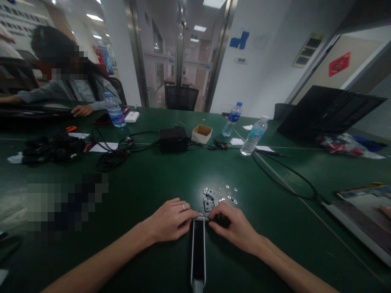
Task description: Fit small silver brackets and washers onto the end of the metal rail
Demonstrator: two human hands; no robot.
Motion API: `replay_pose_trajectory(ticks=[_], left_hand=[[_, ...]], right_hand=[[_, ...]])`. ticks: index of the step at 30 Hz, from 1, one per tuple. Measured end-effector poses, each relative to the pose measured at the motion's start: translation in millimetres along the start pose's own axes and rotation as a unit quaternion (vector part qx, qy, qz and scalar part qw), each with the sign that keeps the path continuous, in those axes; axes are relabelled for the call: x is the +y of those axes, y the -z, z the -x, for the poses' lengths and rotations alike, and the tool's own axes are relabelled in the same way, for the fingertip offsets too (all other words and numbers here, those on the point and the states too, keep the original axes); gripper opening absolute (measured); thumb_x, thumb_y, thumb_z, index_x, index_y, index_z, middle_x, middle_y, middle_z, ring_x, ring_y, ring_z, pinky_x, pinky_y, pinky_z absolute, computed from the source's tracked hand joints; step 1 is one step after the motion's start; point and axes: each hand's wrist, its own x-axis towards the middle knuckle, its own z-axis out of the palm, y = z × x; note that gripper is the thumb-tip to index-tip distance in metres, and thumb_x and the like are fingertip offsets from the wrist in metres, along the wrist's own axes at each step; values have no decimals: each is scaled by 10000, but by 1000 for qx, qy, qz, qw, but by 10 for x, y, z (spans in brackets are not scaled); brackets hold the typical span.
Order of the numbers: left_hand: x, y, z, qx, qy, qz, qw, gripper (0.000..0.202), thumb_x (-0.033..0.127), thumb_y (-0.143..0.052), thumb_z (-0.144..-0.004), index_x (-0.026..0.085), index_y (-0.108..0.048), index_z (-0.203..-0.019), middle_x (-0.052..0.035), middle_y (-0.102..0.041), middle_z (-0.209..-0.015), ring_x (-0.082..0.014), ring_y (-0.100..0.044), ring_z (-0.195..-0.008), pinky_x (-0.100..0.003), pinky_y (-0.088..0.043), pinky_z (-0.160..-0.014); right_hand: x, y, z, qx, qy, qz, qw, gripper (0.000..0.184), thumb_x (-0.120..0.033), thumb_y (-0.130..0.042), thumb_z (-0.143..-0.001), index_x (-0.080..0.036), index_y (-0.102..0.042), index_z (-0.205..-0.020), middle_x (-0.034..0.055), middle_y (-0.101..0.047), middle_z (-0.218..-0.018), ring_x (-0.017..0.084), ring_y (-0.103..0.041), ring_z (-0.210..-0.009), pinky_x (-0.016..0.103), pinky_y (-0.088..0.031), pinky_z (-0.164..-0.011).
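Observation:
A long black bar with silver edges point(198, 252) lies on the green table point(146, 191), pointing away from me. My left hand point(171, 219) pinches its far end from the left, fingers closed; a ring shows on one finger. My right hand point(232, 226) pinches the same end from the right, fingers curled around something small and dark that I cannot make out. Just beyond the hands lie small metal brackets point(208, 199) and several loose washers point(231, 194).
A black box point(173, 139) with cables point(113, 156), a small cardboard box point(201, 133) and three water bottles point(253, 136) stand mid-table. An open laptop point(326, 110) is at the right, a magazine point(363, 211) nearer. A seated person point(70, 85) leans on the table far left.

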Motion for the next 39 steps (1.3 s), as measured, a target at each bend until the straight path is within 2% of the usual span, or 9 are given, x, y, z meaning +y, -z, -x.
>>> replay_pose_trajectory(ticks=[10, 13, 15, 19, 23, 26, 32, 36, 39], left_hand=[[4, -9, 10, 8, -1, -4, 1000, 231, 131, -507, -899, 162, -632, -1092, -35, -638, -829, -157, -588, -731, -272, -425, -664], [3, -2, 13, 2, 5, -6, 1000, 237, 129, -511, -901, 163, -628, -1105, -37, -642, -842, -158, -589, -742, -272, -425, -673], [8, 10, 14, -9, 10, -3, 1000, 243, 126, -528, -897, 163, -624, -1118, -35, -646, -859, -157, -591, -750, -273, -429, -680], [19, 30, 14, -26, 21, 1, 999, 254, 131, -549, -891, 167, -625, -1131, -34, -649, -880, -159, -595, -758, -277, -437, -688], [23, 23, 15, -18, 17, -5, 1000, 256, 133, -514, -905, 159, -625, -1134, -40, -650, -869, -159, -592, -750, -281, -441, -686], [26, 19, 15, -14, 15, -7, 1000, 259, 132, -510, -904, 157, -624, -1135, -42, -650, -866, -162, -591, -743, -283, -439, -667], [32, 25, 8, -14, 18, -10, 1000, 253, 128, -508, -909, 161, -628, -1130, -40, -650, -857, -158, -585, -730, -277, -434, -656], [32, 18, 7, -11, 15, -22, 1000, 245, 133, -512, -916, 155, -626, -1131, -44, -652, -861, -159, -588, -734, -274, -434, -657], [35, 15, 8, -10, 14, -26, 1000, 243, 124, -537, -904, 152, -628, -1127, -43, -652, -869, -159, -592, -737, -276, -437, -665]], right_hand=[[31, -87, -3, 12, 31, 21, 999, 95, -165, -652, -830, -201, -632, -915, 24, -647, -854, 162, -586, -805, 286, -501, -685], [46, -16, -14, 15, 76, 42, 996, 120, -217, -633, -856, -202, -618, -974, 40, -660, -905, 178, -594, -865, 313, -517, -732], [86, 112, -19, 30, 90, 78, 992, 128, -246, -592, -884, -200, -613, -1002, 56, -663, -938, 188, -597, -889, 339, -519, -766], [262, 455, -12, 55, 10, 187, 981, 133, -258, -521, -904, -197, -638, -920, 69, -660, -891, 199, -607, -827, 348, -518, -724], [422, 617, 1, 4, -77, 245, 966, 144, -293, -557, -867, -194, -654, -903, 81, -655, -870, 220, -605, -795, 368, -520, -694], [426, 540, -2, -3, -74, 231, 970, 148, -278, -556, -869, -193, -650, -945, 91, -651, -921, 226, -598, -829, 381, -523, -723], [381, 282, -30, 18, -9, 206, 978, 192, -226, -514, -906, -206, -657, -1032, 95, -643, -997, 236, -573, -922, 399, -509, -773], [422, 257, -41, 22, -14, 220, 975, 182, -212, -494, -920, -194, -667, -972, 96, -647, -966, 236, -563, -906, 403, -495, -773], [442, 290, -40, 28, -26, 225, 974, 175, -245, -515, -912, -189, -654, -1003, 101, -643, -999, 242, -564, -933, 412, -490, -796]])
